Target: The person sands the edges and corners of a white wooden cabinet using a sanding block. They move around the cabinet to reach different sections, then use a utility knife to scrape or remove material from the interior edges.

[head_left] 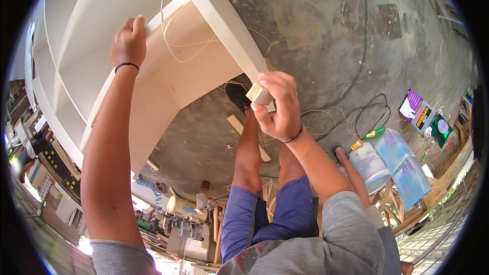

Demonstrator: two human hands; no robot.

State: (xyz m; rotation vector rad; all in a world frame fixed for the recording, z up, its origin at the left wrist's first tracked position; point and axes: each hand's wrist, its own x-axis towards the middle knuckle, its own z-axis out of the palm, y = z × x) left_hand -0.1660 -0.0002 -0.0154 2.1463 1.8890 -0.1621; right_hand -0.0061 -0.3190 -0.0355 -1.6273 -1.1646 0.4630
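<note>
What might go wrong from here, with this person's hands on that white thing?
The right hand grips a white piece by its rough, raw end, which might scrape the fingers or chip. Thin loops hang close to the left hand and could snag if an arm swings through them. A dark cable lies curled across the floor, so anyone stepping that way might trip.

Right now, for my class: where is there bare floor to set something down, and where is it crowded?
The widest bare patch of gray floor lies between the white cabinet and the black cable. A smaller one separates the cabinet from the wooden strip. Crowded: the right, with white bucket and blue containers.
</note>
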